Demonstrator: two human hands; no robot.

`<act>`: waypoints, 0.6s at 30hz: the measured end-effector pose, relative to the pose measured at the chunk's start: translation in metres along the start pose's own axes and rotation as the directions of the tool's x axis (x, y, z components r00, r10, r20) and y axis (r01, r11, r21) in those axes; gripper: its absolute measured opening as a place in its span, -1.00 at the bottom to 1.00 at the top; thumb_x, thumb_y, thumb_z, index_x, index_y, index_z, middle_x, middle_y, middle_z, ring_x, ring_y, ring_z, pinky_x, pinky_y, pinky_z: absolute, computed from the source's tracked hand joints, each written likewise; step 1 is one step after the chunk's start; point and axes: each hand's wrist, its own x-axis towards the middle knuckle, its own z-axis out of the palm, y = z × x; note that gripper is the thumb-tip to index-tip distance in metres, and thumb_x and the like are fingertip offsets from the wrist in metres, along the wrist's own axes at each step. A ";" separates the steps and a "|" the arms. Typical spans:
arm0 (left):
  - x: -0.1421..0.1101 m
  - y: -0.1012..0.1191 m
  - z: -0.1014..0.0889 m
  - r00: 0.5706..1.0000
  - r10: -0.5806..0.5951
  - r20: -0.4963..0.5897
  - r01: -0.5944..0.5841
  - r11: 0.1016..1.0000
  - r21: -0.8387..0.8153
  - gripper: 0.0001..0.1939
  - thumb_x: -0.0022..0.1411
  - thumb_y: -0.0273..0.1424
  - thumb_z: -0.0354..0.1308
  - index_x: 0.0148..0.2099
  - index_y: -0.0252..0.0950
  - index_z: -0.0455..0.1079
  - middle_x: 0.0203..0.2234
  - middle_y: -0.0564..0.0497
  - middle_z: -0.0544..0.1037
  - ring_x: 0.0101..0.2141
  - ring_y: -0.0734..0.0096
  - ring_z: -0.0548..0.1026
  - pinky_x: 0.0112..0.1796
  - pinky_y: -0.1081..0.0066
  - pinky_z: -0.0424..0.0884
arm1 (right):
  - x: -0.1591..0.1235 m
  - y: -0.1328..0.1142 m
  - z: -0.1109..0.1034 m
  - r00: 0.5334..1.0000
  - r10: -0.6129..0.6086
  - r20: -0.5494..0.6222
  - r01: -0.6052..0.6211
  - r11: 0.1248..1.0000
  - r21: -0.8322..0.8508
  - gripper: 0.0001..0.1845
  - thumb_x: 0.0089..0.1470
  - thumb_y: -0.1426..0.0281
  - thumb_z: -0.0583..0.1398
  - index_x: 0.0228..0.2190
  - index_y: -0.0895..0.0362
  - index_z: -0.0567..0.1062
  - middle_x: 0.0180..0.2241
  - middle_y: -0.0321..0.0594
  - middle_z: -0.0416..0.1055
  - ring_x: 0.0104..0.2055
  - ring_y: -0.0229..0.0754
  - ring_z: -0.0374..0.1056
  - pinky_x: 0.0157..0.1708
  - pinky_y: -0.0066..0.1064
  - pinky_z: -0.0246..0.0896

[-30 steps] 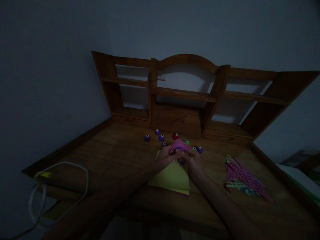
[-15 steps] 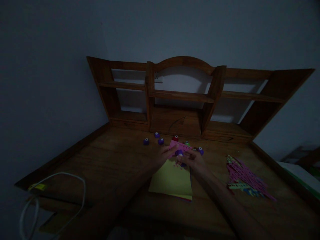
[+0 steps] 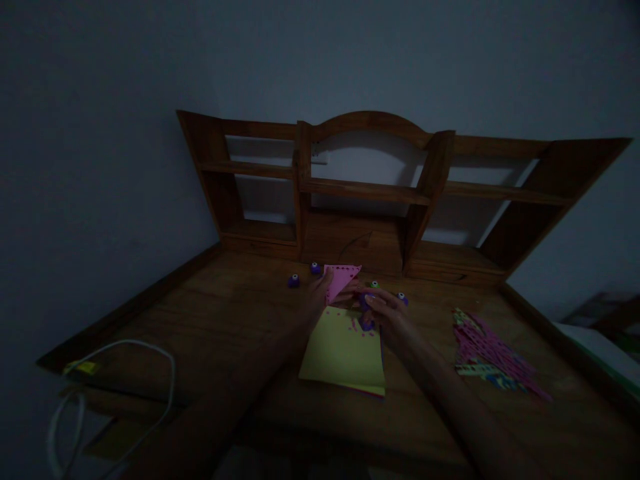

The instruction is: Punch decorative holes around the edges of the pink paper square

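Observation:
My left hand [image 3: 324,290] is closed on a pink paper [image 3: 340,277], which looks folded to a triangle, with small holes along its edges. My right hand [image 3: 387,308] grips a purple craft punch [image 3: 367,301], just right of the paper and apart from it. Below that, another purple punch [image 3: 367,324] lies at the top of a stack of yellow paper [image 3: 345,353]. Tiny pink punched bits [image 3: 355,325] are scattered over the sheet. Poor light blurs the fingertips.
Purple punches [image 3: 293,281] stand at the back left, a green one [image 3: 375,285] and a purple one [image 3: 402,299] behind my right hand. Cut pink strips [image 3: 493,350] lie in a pile at right. A wooden shelf [image 3: 365,190] backs the desk; a white cable [image 3: 170,373] loops at left.
The pink paper has come away from the punch and turned to show its triangular shape, moving slightly left and up. My right hand with the punch is slightly lower.

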 end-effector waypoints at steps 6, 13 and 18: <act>0.007 -0.009 -0.011 0.999 0.033 -0.013 -0.033 0.998 0.047 -0.49 0.25 -0.02 0.11 -0.11 -0.42 0.51 -0.21 -0.23 0.62 -0.30 0.24 0.60 -0.27 0.35 0.53 | 0.003 0.000 -0.006 0.974 -0.107 -0.202 0.110 0.994 0.001 -0.65 -0.05 0.26 0.42 -0.22 0.08 0.51 -0.36 -0.25 0.50 -0.48 -0.25 0.35 -0.47 -0.44 0.25; 0.007 -0.011 -0.020 0.989 0.121 0.085 -0.139 0.957 0.253 -0.51 0.13 -0.21 0.31 0.04 -0.38 0.44 -0.01 -0.26 0.53 -0.18 0.16 0.58 -0.19 0.27 0.50 | 0.007 0.003 -0.023 0.915 -0.187 -0.358 0.086 0.957 -0.279 -0.57 -0.04 0.16 0.38 -0.18 0.14 0.51 -0.21 -0.06 0.52 -0.28 -0.03 0.46 -0.37 -0.31 0.35; 0.007 -0.010 -0.016 0.981 0.149 0.127 -0.173 0.962 0.211 -0.48 0.09 -0.24 0.35 0.05 -0.40 0.43 -0.01 -0.28 0.53 -0.06 0.08 0.54 -0.04 0.20 0.45 | 0.009 0.002 -0.038 0.915 -0.280 -0.292 0.021 0.754 -0.657 -0.55 0.04 0.10 0.30 -0.15 0.16 0.54 -0.24 -0.02 0.53 -0.26 0.03 0.46 -0.34 -0.27 0.32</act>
